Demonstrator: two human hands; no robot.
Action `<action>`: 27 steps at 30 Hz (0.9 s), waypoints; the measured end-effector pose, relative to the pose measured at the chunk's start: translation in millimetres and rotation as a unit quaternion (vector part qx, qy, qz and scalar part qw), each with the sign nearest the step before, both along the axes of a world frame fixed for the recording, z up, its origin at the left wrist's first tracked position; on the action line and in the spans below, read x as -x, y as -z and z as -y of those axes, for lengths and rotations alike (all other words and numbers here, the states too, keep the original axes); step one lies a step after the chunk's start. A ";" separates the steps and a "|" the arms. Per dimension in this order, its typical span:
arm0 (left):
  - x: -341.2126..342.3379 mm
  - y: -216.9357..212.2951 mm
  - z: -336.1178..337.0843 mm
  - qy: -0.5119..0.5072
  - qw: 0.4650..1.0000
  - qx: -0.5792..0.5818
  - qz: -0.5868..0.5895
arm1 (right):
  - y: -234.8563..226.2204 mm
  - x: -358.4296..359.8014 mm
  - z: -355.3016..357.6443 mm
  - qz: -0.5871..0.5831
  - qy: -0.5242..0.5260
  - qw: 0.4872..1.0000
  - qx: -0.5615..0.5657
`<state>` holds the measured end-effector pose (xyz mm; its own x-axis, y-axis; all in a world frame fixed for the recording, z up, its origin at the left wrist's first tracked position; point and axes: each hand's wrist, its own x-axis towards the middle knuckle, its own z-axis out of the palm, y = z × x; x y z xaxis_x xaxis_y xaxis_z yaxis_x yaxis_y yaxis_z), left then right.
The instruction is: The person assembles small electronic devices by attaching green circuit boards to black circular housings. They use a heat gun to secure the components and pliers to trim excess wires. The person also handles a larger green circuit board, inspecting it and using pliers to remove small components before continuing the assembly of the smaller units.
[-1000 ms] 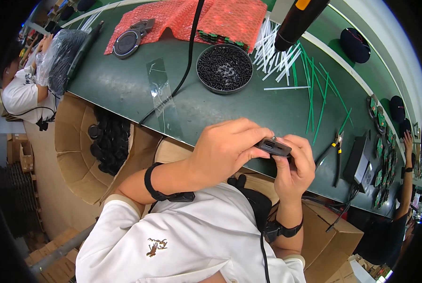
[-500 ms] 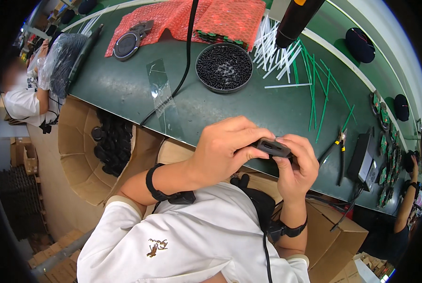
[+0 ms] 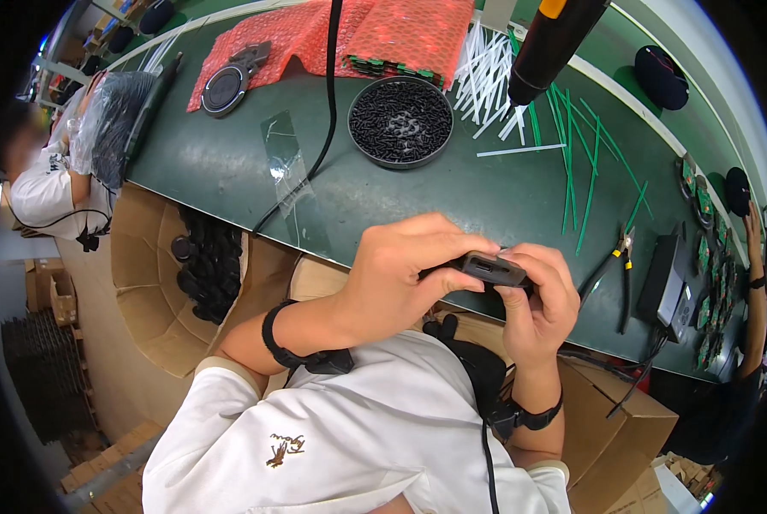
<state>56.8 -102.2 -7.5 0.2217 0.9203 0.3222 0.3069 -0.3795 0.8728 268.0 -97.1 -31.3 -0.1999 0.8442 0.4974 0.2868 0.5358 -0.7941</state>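
The table (image 3: 229,171) is dark green. A round tray (image 3: 400,122) on it is black and filled with small black screws. The bubble wrap (image 3: 375,34) is red with a dotted texture. Plastic ties lie in two colours: white ones (image 3: 486,73) and green ones (image 3: 572,154). The hanging tool (image 3: 555,38) is black with an orange top. The part (image 3: 490,270) between the hands is dark grey. The shirt (image 3: 358,437) is white with a small brown emblem. The boxes (image 3: 143,283) are brown cardboard.

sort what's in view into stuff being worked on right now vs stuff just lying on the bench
In hand: small black part, gripped by left hand and right hand.

Lying about: dish of black screws, pliers, green ties, white ties, red bubble wrap.
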 end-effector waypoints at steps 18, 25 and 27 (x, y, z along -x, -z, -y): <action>-0.3 -12.0 -1.7 0.030 0.999 0.022 0.007 | 2.9 -2.6 -0.3 -0.048 -0.017 0.998 0.036; -0.1 -16.8 -1.1 0.027 0.997 0.065 0.032 | 1.7 -2.1 0.1 -0.054 -0.018 0.998 0.038; -3.0 -16.8 -1.3 0.024 0.997 0.058 0.038 | 1.9 -2.4 0.8 -0.062 -0.016 0.997 0.045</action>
